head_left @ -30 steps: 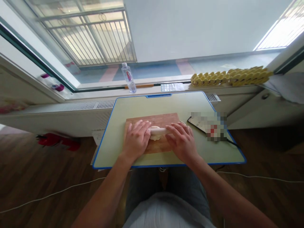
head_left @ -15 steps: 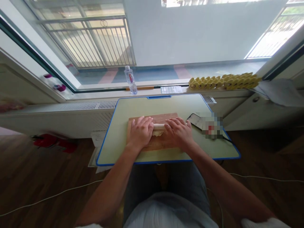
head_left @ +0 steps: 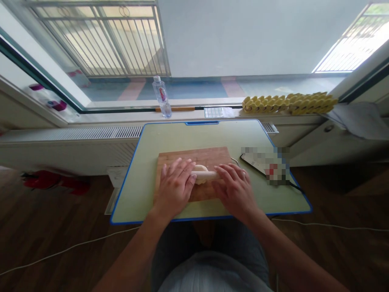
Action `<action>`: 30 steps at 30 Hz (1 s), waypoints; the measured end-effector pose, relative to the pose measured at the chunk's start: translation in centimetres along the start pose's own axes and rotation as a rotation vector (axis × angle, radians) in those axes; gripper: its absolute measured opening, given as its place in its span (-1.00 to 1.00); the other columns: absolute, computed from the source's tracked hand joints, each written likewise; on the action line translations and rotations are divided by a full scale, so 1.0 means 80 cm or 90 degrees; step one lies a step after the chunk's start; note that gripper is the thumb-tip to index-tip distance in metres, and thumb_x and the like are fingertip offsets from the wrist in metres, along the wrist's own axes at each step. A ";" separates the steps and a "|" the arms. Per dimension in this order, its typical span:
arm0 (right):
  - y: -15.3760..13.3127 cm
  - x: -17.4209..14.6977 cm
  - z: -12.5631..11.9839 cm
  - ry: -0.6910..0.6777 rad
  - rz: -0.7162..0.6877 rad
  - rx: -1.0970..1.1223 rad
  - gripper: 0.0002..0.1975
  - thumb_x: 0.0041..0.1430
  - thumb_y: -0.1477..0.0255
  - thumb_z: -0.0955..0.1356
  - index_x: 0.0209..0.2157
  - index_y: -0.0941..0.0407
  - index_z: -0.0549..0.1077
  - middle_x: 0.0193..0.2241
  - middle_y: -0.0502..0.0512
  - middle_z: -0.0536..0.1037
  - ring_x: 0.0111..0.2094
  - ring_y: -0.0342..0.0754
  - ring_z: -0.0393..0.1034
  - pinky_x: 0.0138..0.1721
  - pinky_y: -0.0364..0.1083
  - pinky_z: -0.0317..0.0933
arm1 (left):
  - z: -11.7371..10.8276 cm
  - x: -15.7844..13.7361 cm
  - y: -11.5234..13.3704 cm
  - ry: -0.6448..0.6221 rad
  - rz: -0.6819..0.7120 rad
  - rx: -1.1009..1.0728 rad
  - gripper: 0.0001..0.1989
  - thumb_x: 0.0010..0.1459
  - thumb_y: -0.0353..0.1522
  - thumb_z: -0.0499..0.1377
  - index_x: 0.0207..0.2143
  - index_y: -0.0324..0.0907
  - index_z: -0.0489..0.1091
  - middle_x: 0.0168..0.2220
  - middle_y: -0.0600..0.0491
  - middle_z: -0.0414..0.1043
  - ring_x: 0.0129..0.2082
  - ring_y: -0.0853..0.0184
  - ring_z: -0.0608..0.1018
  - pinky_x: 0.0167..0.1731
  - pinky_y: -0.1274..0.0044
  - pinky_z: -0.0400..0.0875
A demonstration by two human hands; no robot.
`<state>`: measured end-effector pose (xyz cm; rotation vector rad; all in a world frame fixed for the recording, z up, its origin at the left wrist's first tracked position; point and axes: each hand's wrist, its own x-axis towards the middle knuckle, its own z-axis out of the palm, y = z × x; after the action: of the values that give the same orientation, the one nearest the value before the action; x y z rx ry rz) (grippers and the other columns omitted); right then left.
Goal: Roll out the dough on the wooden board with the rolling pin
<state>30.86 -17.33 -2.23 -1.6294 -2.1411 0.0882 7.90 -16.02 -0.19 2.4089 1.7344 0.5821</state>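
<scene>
A pale rolling pin [head_left: 204,175] lies crosswise on a wooden cutting board [head_left: 209,154]. Beneath it is a piece of cream-coloured dough [head_left: 200,168], showing on the far and near sides of the pin. My left hand [head_left: 176,182] covers the pin's left end, fingers laid over it and thumb along the near side. Over the right end rests my right hand [head_left: 233,183], its fingers bent across the pin. Both palms hide the pin's ends.
The board sits on a pale green folding table [head_left: 179,138] with a blue rim. To the right lies a phone [head_left: 253,164], partly blurred out, with a cable. On the windowsill stand a plastic bottle [head_left: 162,98] and yellow egg trays [head_left: 288,104].
Both hands and the rolling pin have moved toward me over the dough. More dough now shows on the pin's far side. The camera view has also shifted slightly.
</scene>
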 end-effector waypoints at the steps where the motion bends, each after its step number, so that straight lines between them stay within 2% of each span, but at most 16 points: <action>1: 0.001 0.010 0.000 -0.008 0.004 -0.010 -0.55 0.45 0.15 0.30 0.25 -0.01 0.43 0.26 0.15 0.49 0.32 0.20 0.21 0.34 0.24 -0.02 | 0.000 0.011 -0.001 -0.003 -0.002 0.002 -0.54 0.52 -0.16 -0.07 0.33 0.02 0.36 0.38 0.05 0.35 0.43 0.07 0.26 0.42 -0.02 -0.02; 4: 0.005 0.039 -0.001 -0.027 0.008 -0.039 -0.53 0.43 0.07 0.30 0.24 -0.02 0.44 0.24 0.17 0.51 0.30 0.23 0.25 0.34 0.33 -0.08 | -0.002 0.044 -0.003 -0.012 -0.008 0.004 -0.54 0.52 -0.13 -0.06 0.28 0.01 0.42 0.33 0.06 0.42 0.40 0.04 0.31 0.40 -0.03 0.01; 7: 0.004 0.044 -0.004 -0.036 0.009 -0.045 -0.56 0.46 0.10 0.28 0.22 -0.02 0.44 0.22 0.17 0.53 0.27 0.22 0.28 0.33 0.34 -0.10 | -0.003 0.058 -0.005 -0.024 -0.010 -0.001 -0.54 0.51 -0.13 -0.06 0.24 -0.01 0.46 0.30 0.06 0.47 0.36 0.03 0.35 0.39 -0.02 0.06; 9: -0.001 0.028 -0.007 -0.034 0.011 -0.034 -0.57 0.46 0.14 0.28 0.24 -0.02 0.43 0.23 0.17 0.52 0.28 0.21 0.27 0.34 0.33 -0.11 | -0.003 0.049 -0.005 -0.025 -0.007 -0.007 -0.54 0.51 -0.13 -0.06 0.26 0.00 0.44 0.31 0.06 0.45 0.37 0.04 0.34 0.40 -0.03 0.04; 14: -0.020 -0.032 -0.010 -0.016 0.004 -0.001 -0.52 0.47 0.21 0.27 0.34 -0.01 0.31 0.33 0.16 0.43 0.37 0.17 0.18 0.39 0.27 -0.17 | -0.002 -0.007 -0.006 -0.017 0.005 -0.024 -0.52 0.53 -0.17 -0.10 0.37 0.04 0.31 0.40 0.05 0.32 0.46 0.10 0.21 0.43 0.00 -0.04; 16: -0.022 -0.040 -0.007 -0.010 0.007 -0.007 -0.50 0.49 0.19 0.25 0.36 -0.03 0.29 0.34 0.15 0.41 0.39 0.18 0.14 0.40 0.27 -0.18 | -0.001 -0.017 -0.006 -0.014 0.006 -0.020 -0.52 0.53 -0.17 -0.11 0.38 0.04 0.29 0.42 0.06 0.30 0.48 0.11 0.18 0.45 0.02 -0.07; 18: -0.018 -0.031 -0.002 -0.005 0.016 -0.029 -0.50 0.50 0.16 0.23 0.36 -0.03 0.31 0.34 0.14 0.42 0.39 0.19 0.14 0.40 0.28 -0.19 | 0.000 -0.009 -0.006 -0.012 0.003 -0.014 -0.52 0.53 -0.17 -0.11 0.37 0.04 0.31 0.41 0.05 0.30 0.48 0.12 0.18 0.45 0.01 -0.09; 23: -0.001 0.030 0.006 -0.005 0.044 -0.075 -0.49 0.50 0.07 0.19 0.30 -0.02 0.40 0.30 0.15 0.46 0.35 0.22 0.19 0.36 0.32 -0.15 | 0.001 0.050 -0.005 -0.019 -0.017 0.001 -0.51 0.52 -0.13 -0.11 0.30 0.00 0.41 0.34 0.03 0.41 0.41 0.07 0.28 0.42 -0.04 -0.05; 25: 0.001 0.043 0.005 -0.009 0.052 -0.072 -0.49 0.50 0.05 0.18 0.28 -0.01 0.42 0.28 0.16 0.48 0.33 0.24 0.22 0.34 0.34 -0.11 | 0.001 0.062 -0.005 -0.023 -0.027 0.003 -0.51 0.52 -0.14 -0.11 0.28 -0.03 0.43 0.32 0.02 0.44 0.39 0.05 0.32 0.40 -0.04 -0.01; 27: 0.000 0.040 0.002 -0.005 0.052 -0.064 -0.49 0.50 0.06 0.18 0.27 -0.01 0.43 0.28 0.15 0.49 0.32 0.24 0.22 0.34 0.33 -0.10 | 0.001 0.055 -0.005 -0.021 -0.028 0.000 -0.51 0.52 -0.14 -0.11 0.29 -0.04 0.41 0.32 0.02 0.44 0.38 0.06 0.33 0.40 -0.02 0.01; 30: -0.007 0.010 -0.003 0.007 0.035 -0.047 -0.51 0.50 0.11 0.21 0.29 -0.01 0.41 0.31 0.14 0.45 0.36 0.22 0.18 0.36 0.30 -0.11 | 0.001 0.018 -0.004 -0.013 -0.014 -0.008 -0.50 0.53 -0.15 -0.12 0.36 -0.02 0.32 0.37 0.02 0.37 0.42 0.11 0.28 0.43 0.04 -0.01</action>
<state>30.28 -16.79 -1.62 -1.7268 -2.1139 0.0169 8.05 -14.60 0.02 2.3748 1.7423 0.5633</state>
